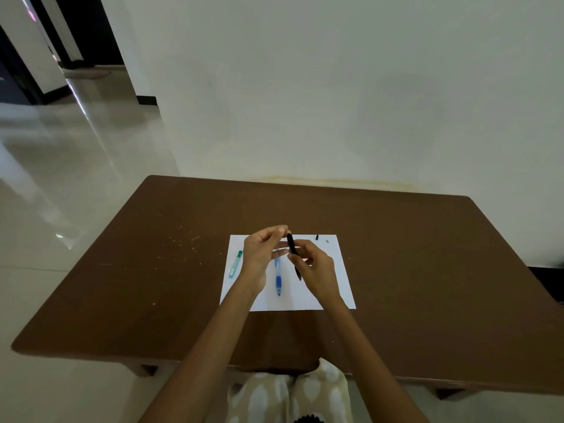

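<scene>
Items counted on the table: one sheet of paper, two pens, one green tube and two small loose pieces.

The black pen is off the surface. It is held above the middle of the sheet, tilted, with its upper end pointing away from the person. The right hand grips it around the lower half, fingers curled round the barrel.

The left hand is raised just beside the pen's upper end. Its fingers are bent and the thumb and forefinger are drawn close together at the tip (it cannot be told whether they pinch the pen's end, some small part, or nothing).

The blue pen lies flat on the sheet between the two wrists, lengthwise towards the person, and neither hand touches it.

The green tube lies at the sheet's left edge, well apart from the right hand and just beside the left.

The small black piece and the small grey piece lie near each other at the far edge of the sheet, to the right of the hands (too small to identify).

Pale specks are scattered on the table left of the sheet.
</scene>
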